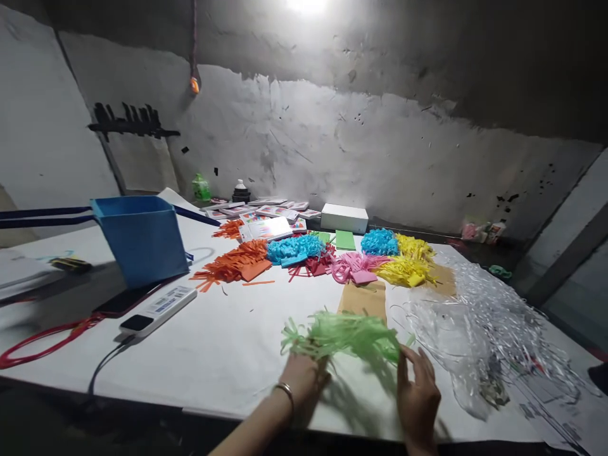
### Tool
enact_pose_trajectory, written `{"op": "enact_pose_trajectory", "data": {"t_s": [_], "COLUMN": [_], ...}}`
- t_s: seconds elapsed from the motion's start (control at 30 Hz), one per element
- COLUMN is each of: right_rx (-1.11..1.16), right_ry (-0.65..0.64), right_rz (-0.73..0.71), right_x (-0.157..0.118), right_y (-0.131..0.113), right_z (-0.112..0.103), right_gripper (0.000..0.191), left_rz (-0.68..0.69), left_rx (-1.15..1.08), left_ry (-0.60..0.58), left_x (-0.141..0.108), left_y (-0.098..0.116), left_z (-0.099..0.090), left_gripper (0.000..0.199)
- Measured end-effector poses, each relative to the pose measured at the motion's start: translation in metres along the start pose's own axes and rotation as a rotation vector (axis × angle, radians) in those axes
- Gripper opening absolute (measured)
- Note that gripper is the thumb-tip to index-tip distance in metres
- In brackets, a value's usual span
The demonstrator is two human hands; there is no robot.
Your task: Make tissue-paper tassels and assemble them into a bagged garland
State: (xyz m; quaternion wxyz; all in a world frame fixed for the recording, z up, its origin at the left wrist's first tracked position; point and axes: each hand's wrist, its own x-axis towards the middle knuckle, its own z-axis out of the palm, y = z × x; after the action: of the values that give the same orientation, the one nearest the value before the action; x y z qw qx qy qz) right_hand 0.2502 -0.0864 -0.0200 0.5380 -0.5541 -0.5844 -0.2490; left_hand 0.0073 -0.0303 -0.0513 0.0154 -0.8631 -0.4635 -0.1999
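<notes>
A light green paper fringe (pixel 351 335) stretches between my two hands, raised a little over the white table near its front edge. My left hand (pixel 306 373), with a metal bangle on the wrist, is closed on the fringe's left part; the strips partly hide its fingers. At the right end, my right hand (pixel 418 389) pinches the fringe between thumb and fingers. Just behind the fringe lies a brown paper piece (pixel 363 301), partly covered by it.
Orange (pixel 237 259), blue (pixel 295 248), pink (pixel 358 266) and yellow fringe bundles (pixel 403 269) lie behind. Clear plastic and silvery strips (pixel 503 323) spread at right. A blue bin (pixel 142 244), a white power bank (pixel 159 310) and red cable (pixel 42 351) are at left. A white box (pixel 344 218) stands behind.
</notes>
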Motion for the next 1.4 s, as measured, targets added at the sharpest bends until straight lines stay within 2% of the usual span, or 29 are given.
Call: {"op": "enact_pose_trajectory", "data": {"t_s": [0.07,0.1,0.17,0.2,0.27,0.37,0.47,0.53,0.6,0.67,0.73,0.8,0.97,1.17,1.27,1.4], "right_rx": [-0.029,-0.025,0.01,0.034,0.088,0.155,0.225,0.256,0.257,0.248,0.251,0.265,0.184,0.023,0.054,0.184], "right_ry": [0.04,0.018,-0.124,-0.211,-0.356,-0.436,-0.497,-0.526,-0.54,-0.549,-0.564,-0.599,-0.673,-0.646,-0.627,-0.657], "right_rz": [-0.058,-0.137,-0.339,-0.431,-0.545,-0.557,-0.528,-0.516,-0.503,-0.481,-0.431,-0.35,-0.086,0.018,0.004,-0.005], "right_x": [0.001,-0.001,-0.009,-0.014,-0.026,-0.04,-0.045,-0.046,-0.047,-0.048,-0.05,-0.049,-0.042,-0.039,-0.04,-0.041], "right_y": [0.003,0.001,-0.007,-0.013,-0.027,-0.046,-0.057,-0.059,-0.058,-0.054,-0.052,-0.053,-0.063,-0.072,-0.071,-0.066], "right_z": [-0.009,-0.011,-0.009,-0.006,0.003,0.014,0.017,0.015,0.011,0.007,0.003,0.002,0.015,0.027,0.025,0.019], "right_gripper": [0.018,0.02,0.024,0.024,0.027,0.031,0.03,0.028,0.027,0.027,0.029,0.027,0.023,0.021,0.018,0.013], "left_rz": [-0.114,-0.169,-0.231,-0.245,-0.221,-0.055,0.202,0.211,0.174,0.17,0.182,0.177,0.034,-0.203,-0.22,-0.119], "left_rx": [0.03,0.043,0.077,0.099,0.095,-0.071,-0.171,-0.189,-0.199,-0.21,-0.22,-0.236,-0.253,-0.089,-0.077,-0.188], "left_ry": [-0.008,-0.018,0.016,0.061,0.161,0.222,0.197,0.141,0.099,0.071,0.072,0.079,0.002,0.011,-0.013,-0.066], "left_x": [-0.002,-0.007,-0.025,-0.036,-0.056,-0.07,-0.058,-0.046,-0.039,-0.039,-0.045,-0.05,-0.044,-0.027,-0.025,-0.027], "left_y": [-0.047,-0.069,-0.098,-0.103,-0.09,-0.031,0.026,0.039,0.031,0.014,-0.002,-0.008,0.002,0.008,0.006,0.004], "left_z": [-0.016,-0.025,-0.045,-0.054,-0.069,-0.074,-0.057,-0.041,-0.028,-0.025,-0.029,-0.037,-0.049,-0.037,-0.039,-0.047], "left_gripper": [0.036,0.032,0.027,0.025,0.021,0.017,0.028,0.025,0.017,0.014,0.017,0.019,0.02,0.021,0.018,0.015]}}
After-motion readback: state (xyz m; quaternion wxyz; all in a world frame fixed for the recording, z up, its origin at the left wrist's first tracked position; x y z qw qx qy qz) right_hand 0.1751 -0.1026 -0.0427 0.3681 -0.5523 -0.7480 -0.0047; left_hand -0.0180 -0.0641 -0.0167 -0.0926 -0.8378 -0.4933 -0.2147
